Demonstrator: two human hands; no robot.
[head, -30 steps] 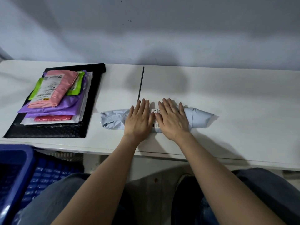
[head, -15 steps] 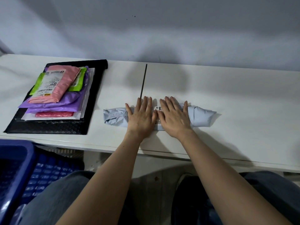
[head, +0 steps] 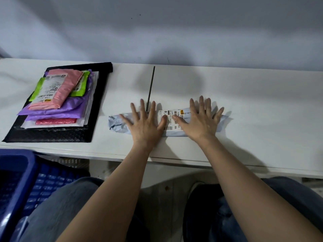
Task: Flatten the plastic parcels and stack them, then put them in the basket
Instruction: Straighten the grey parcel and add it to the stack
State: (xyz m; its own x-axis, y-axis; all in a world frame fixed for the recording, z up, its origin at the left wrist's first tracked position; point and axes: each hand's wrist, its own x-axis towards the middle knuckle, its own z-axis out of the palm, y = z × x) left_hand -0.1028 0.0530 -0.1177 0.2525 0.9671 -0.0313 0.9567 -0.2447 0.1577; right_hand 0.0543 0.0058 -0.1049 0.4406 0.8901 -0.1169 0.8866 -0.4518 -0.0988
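White tabletop (head: pixel 244 105) stands against a grey wall. On it, near the front edge, lies the pale blue crumpled plastic parcel (head: pixel 118 123) with a white barcode label (head: pixel 172 119). The left hand (head: pixel 146 125) and the right hand (head: pixel 202 124) press flat on it with spread straight fingers, the label between them. Left of the left hand sits the stack of flat coloured plastic parcels (head: pixel 57 103). Below that, the blue plastic basket (head: pixel 19 180) is at the person's left knee.

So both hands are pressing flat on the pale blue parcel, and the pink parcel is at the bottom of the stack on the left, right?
Not quite. The head view shows the pink parcel on top of the stack, not at the bottom. Both the left hand and right hand do press flat on the pale blue parcel.
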